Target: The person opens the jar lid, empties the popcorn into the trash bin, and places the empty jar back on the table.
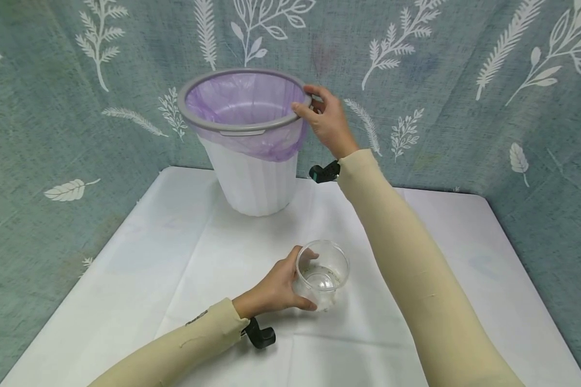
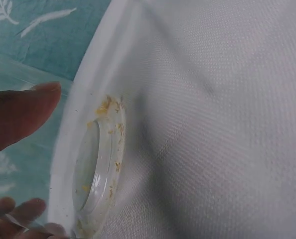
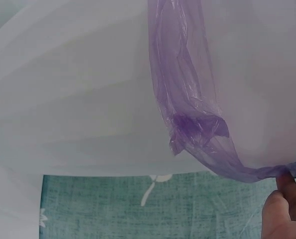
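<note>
My left hand grips a clear plastic cup from its left side, thumb in front and fingers behind. Yellowish crumbs cling round the bottom of the cup, plain in the left wrist view. Farther back, a white trash can stands upright with a grey rim and a purple bag lining it. My right hand pinches the rim at its right side, thumb on the inner side and fingers outside. In the right wrist view the bag's folded edge hangs over the can's outer wall.
A white cloth covers the table under the cup and the can. Green-blue fabric with white leaf prints rises behind the table and along both sides. A black wrist camera sits at the left wrist, another camera at the right.
</note>
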`<state>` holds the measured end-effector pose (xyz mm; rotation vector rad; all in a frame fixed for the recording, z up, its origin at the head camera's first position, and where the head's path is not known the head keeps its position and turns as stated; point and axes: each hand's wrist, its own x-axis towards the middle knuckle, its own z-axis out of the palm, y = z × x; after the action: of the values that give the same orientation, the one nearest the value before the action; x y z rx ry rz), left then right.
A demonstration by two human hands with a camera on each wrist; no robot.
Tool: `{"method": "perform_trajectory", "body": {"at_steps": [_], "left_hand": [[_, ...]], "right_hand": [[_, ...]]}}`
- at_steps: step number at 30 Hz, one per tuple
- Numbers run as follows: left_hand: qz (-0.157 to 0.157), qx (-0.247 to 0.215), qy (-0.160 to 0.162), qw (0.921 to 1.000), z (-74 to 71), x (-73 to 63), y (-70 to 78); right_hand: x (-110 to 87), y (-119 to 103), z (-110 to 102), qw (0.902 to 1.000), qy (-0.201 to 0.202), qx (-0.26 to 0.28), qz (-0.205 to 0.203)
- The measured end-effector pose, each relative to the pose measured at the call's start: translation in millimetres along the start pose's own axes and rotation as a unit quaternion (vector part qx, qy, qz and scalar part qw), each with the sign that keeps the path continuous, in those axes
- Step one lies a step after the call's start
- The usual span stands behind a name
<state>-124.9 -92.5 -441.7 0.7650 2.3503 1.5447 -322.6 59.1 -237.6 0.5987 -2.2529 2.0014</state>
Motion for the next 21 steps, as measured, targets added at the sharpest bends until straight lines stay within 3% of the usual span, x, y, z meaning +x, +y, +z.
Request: {"method": "perform_trajectory", "body": {"at_steps": [6,21], "left_hand": [[0.0,-0.018,-0.009,0.9998,-0.8,-0.4,-0.4],[-0.013,-0.002,-0.012,0.9998,-0.9,-0.5,-2.7]], "right_hand": [[6.4,10,-1,1.0,0.0,-0.005,-0.007],[8.5,13,-2,0.9998,-0.003,-0.015,-0.009]]}}
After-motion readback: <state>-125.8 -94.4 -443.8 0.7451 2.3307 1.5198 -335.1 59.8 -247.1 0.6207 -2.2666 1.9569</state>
